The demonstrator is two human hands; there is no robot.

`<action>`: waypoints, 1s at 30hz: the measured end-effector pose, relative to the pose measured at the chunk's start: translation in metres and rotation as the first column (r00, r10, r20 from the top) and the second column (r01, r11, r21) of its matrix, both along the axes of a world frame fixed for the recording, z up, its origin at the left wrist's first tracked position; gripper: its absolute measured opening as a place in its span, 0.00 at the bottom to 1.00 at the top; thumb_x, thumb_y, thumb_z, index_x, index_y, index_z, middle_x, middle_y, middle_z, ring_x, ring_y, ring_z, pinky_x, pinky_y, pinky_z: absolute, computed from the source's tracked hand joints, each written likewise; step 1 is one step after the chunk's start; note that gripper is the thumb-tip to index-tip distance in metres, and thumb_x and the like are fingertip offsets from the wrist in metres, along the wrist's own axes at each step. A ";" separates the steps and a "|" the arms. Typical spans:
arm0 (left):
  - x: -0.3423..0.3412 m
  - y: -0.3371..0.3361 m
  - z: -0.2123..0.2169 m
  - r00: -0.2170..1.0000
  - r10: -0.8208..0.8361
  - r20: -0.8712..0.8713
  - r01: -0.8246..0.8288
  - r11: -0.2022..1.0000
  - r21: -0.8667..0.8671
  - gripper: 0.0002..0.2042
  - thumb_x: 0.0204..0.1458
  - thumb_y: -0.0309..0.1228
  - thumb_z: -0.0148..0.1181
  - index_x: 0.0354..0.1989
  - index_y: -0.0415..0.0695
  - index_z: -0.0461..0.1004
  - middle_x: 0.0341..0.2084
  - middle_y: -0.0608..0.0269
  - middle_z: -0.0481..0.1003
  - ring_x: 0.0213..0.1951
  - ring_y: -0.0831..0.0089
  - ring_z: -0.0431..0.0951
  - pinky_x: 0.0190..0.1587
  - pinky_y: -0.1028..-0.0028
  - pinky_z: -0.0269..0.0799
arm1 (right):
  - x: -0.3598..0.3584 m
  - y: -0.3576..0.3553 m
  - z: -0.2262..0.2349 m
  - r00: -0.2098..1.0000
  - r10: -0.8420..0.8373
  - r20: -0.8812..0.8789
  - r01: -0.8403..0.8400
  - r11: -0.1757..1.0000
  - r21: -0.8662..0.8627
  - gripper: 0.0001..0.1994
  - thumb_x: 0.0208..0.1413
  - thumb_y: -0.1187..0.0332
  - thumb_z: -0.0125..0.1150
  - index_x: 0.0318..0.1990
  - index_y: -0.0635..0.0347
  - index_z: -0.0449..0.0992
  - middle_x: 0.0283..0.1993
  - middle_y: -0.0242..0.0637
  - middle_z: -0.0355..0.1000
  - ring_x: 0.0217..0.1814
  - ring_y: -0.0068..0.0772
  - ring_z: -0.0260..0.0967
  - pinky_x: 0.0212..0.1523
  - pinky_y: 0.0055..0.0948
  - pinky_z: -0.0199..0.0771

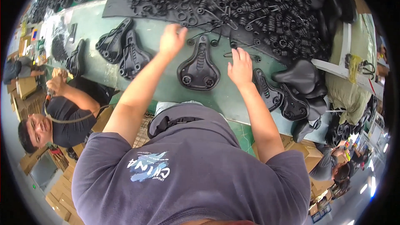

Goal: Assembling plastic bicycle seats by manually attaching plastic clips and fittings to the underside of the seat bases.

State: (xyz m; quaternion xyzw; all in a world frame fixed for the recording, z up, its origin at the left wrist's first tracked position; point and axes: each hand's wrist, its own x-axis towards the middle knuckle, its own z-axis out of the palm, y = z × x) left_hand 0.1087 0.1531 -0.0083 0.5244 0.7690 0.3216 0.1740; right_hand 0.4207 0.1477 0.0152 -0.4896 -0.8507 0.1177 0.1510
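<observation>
An upturned black bicycle saddle (199, 71) lies on the green table in front of me, between my hands, its hollow underside showing. My left hand (172, 41) is beyond it to the left, at the edge of the heap of black springs and rings. Its fingers are bent and pressed together, and what they hold, if anything, is hidden. On the right, my right hand (240, 68) has its fingers stretched out over a thin black wire saddle rail (255, 58). Another black wire rail (200, 23) lies past the saddle, near my left fingertips.
A large heap of black springs (271, 25) covers a dark mat at the back. Upturned saddles (132, 55) with wire rails lie at left, and more saddles (298, 77) are stacked at right. A co-worker (68, 106) holds a hosed tool at far left.
</observation>
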 end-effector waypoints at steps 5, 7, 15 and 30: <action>-0.022 0.111 -0.024 0.998 -0.035 -0.048 0.005 0.856 -0.517 0.33 0.58 0.56 0.66 0.52 0.32 0.80 0.55 0.33 0.79 0.59 0.39 0.79 0.62 0.50 0.75 | 0.031 0.025 -0.049 0.996 -0.089 0.017 0.090 0.992 -0.086 0.11 0.59 0.71 0.52 0.46 0.55 0.80 0.42 0.47 0.80 0.49 0.55 0.77 0.52 0.54 0.76; -0.063 0.108 -0.063 0.973 0.080 -0.215 -0.174 0.871 -0.459 0.38 0.50 0.58 0.73 0.56 0.33 0.77 0.56 0.35 0.78 0.61 0.41 0.78 0.63 0.50 0.74 | -0.001 0.031 -0.058 0.986 -0.164 0.031 0.166 0.938 -0.305 0.10 0.61 0.71 0.52 0.47 0.55 0.76 0.46 0.50 0.79 0.52 0.57 0.76 0.55 0.55 0.76; -0.061 0.056 -0.065 0.993 0.039 -0.110 -0.059 0.982 -0.180 0.25 0.50 0.40 0.73 0.51 0.39 0.72 0.40 0.46 0.82 0.43 0.46 0.83 0.51 0.54 0.77 | 0.042 0.025 0.015 0.906 -0.322 -0.273 0.234 0.921 -0.310 0.13 0.61 0.61 0.67 0.48 0.57 0.78 0.47 0.45 0.80 0.54 0.51 0.77 0.54 0.50 0.78; -0.006 -0.219 -0.028 0.898 -0.418 -0.136 0.280 0.782 -0.557 0.32 0.50 0.24 0.57 0.66 0.35 0.60 0.60 0.33 0.69 0.60 0.35 0.74 0.60 0.46 0.75 | 0.100 -0.096 -0.013 0.917 -0.376 0.132 0.397 0.840 -0.369 0.25 0.59 0.60 0.67 0.60 0.65 0.73 0.60 0.56 0.73 0.64 0.59 0.72 0.64 0.50 0.75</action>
